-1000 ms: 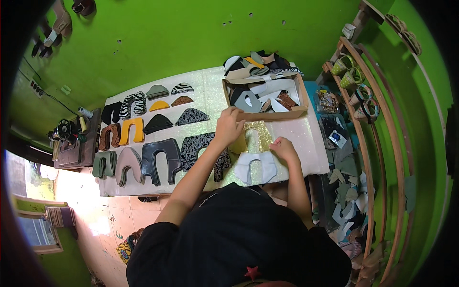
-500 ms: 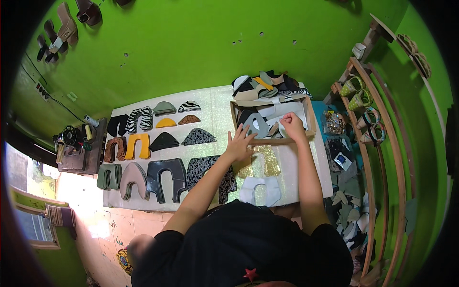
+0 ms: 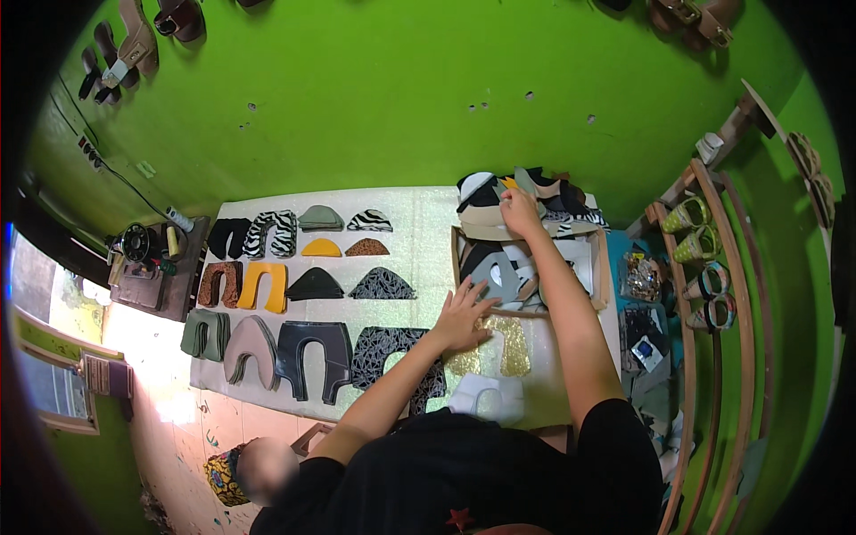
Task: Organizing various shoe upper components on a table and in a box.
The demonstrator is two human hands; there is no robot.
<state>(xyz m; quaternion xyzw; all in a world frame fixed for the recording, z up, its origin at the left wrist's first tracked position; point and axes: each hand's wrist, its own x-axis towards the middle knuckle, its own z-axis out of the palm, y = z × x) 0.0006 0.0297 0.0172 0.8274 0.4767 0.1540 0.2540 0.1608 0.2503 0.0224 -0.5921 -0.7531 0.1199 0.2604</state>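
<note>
Here, hands [image 3: 464,319] [image 3: 519,212] by gold cutout [image 3: 514,346] and scrap pile [image 3: 560,194], packet [image 3: 646,352] marking unreadable

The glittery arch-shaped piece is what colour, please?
This piece is gold, shown best in head view.

**Glare at left, black corners, bent edges**

Daylight enters from the left through a bright opening [image 3: 67,312] and burns the nearby floor [image 3: 178,397] almost white. The green wall [image 3: 374,116] is evenly lit in the middle and dims toward both sides. The desk [image 3: 432,218] throws back a speckled sheen; the gold pieces [image 3: 514,346] glint. The shirt [image 3: 473,468] sinks to near black. Fisheye distortion bows the rack [image 3: 685,383], and black fills the corners. A smooth round blur covers a person's head [image 3: 267,471] at lower left.
</note>
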